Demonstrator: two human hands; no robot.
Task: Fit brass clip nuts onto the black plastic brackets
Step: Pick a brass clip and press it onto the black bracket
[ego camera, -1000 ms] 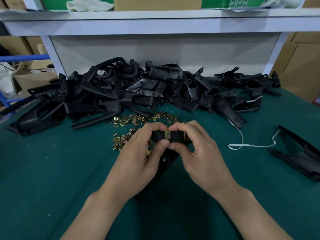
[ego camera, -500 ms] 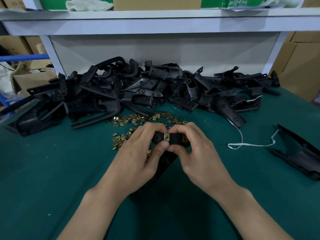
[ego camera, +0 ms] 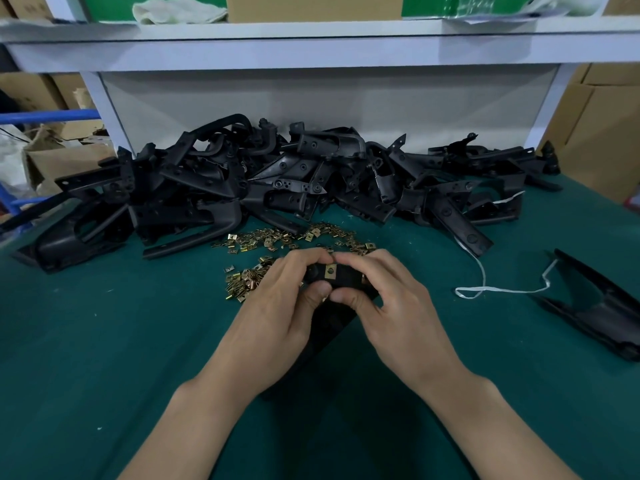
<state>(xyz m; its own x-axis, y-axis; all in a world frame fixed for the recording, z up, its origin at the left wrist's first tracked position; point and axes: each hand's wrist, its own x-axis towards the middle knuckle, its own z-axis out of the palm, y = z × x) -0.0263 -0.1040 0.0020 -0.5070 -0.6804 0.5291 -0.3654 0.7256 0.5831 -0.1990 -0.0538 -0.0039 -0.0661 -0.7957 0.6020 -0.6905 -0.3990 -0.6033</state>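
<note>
A black plastic bracket (ego camera: 348,277) is held over the green table between both hands. My left hand (ego camera: 277,317) grips its left end, fingers over the top and thumb underneath. My right hand (ego camera: 398,306) grips the right part the same way. A brass clip nut (ego camera: 330,270) sits on the bracket's top edge between my two sets of fingertips. The bracket's lower part runs down under my palms and is mostly hidden. Loose brass clip nuts (ego camera: 273,242) lie scattered just beyond my hands.
A big heap of black brackets (ego camera: 277,181) fills the back of the green table (ego camera: 104,341) under a white shelf (ego camera: 311,46). One black part (ego camera: 602,306) lies at the right with a white string (ego camera: 498,289) beside it. Cardboard boxes (ego camera: 602,133) stand at both sides.
Both hands shifted slightly away from me with the bracket. The fingertips have closed in tighter around the clip nut on its top edge.
</note>
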